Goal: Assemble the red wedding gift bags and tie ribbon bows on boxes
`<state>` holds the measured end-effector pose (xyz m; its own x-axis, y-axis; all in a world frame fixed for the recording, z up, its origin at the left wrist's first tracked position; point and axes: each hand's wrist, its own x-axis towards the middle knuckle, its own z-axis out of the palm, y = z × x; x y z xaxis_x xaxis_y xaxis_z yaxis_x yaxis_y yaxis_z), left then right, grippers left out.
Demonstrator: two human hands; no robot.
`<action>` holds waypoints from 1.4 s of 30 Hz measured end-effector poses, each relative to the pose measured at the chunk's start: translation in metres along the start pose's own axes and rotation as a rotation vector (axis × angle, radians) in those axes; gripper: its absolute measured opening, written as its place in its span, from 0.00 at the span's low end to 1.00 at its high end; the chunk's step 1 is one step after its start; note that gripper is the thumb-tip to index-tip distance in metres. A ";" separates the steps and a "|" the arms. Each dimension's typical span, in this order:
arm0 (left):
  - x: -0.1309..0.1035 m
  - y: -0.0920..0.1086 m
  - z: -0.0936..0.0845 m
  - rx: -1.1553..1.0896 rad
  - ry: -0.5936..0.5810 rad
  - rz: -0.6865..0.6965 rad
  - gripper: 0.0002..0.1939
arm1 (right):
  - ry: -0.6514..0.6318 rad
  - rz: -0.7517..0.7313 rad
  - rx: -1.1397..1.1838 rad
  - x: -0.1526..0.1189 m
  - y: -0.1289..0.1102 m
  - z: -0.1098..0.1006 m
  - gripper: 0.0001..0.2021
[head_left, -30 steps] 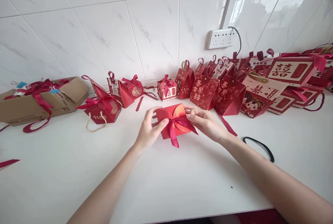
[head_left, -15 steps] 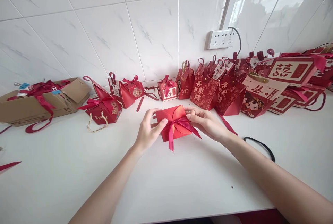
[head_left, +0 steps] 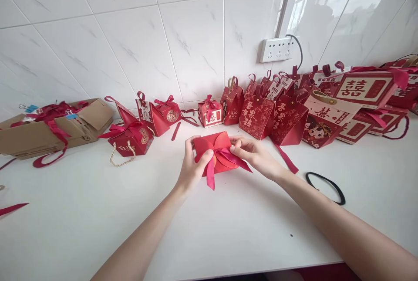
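A small red gift box [head_left: 205,141] with curved petal flaps is between my hands above the white table [head_left: 209,228]. A dark pink ribbon [head_left: 210,176] is tied in a bow across its top, its tails hanging over the front. My left hand [head_left: 194,161] grips the box's left side, thumb on top beside the knot. At the right, my right hand [head_left: 251,152] pinches the ribbon by the bow with thumb and index finger; its other fingers are partly hidden behind the box's right edge.
Along the tiled wall stand several red gift boxes [head_left: 256,115]. A cardboard box [head_left: 88,122] of ribbons is at the left, a stack of boxes [head_left: 364,89] at the right. A black loop [head_left: 341,196] lies near my right forearm, under a wall socket [head_left: 277,50].
My left thumb has moved right, onto the flaps beside the knot. My right fingers have shifted from the box's edge to the ribbon near the bow. The box has moved slightly left.
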<state>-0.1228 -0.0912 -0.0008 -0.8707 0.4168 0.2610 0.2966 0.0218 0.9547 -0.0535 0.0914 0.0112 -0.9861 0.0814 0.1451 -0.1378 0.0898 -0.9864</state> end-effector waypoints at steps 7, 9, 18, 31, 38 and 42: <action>-0.005 0.006 0.004 0.057 0.011 -0.019 0.25 | 0.028 0.039 0.045 -0.001 -0.004 0.004 0.21; -0.004 0.005 0.003 0.066 0.008 -0.015 0.26 | 0.020 0.035 0.042 0.000 -0.005 0.002 0.21; -0.004 0.004 0.003 0.083 0.017 -0.008 0.26 | -0.388 0.171 -0.446 -0.004 -0.008 -0.026 0.18; -0.004 0.005 0.005 0.086 0.073 -0.036 0.27 | -0.511 0.408 -0.288 -0.015 -0.017 -0.010 0.19; -0.002 0.002 0.005 0.092 0.072 -0.034 0.27 | -0.637 0.423 -0.208 -0.017 -0.010 0.005 0.21; -0.003 0.001 0.004 0.090 0.049 -0.015 0.27 | -0.652 0.419 -0.225 -0.016 -0.004 0.010 0.21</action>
<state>-0.1185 -0.0885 -0.0007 -0.8928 0.3709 0.2557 0.3157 0.1101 0.9425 -0.0381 0.0794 0.0125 -0.8172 -0.4366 -0.3762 0.2091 0.3838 -0.8994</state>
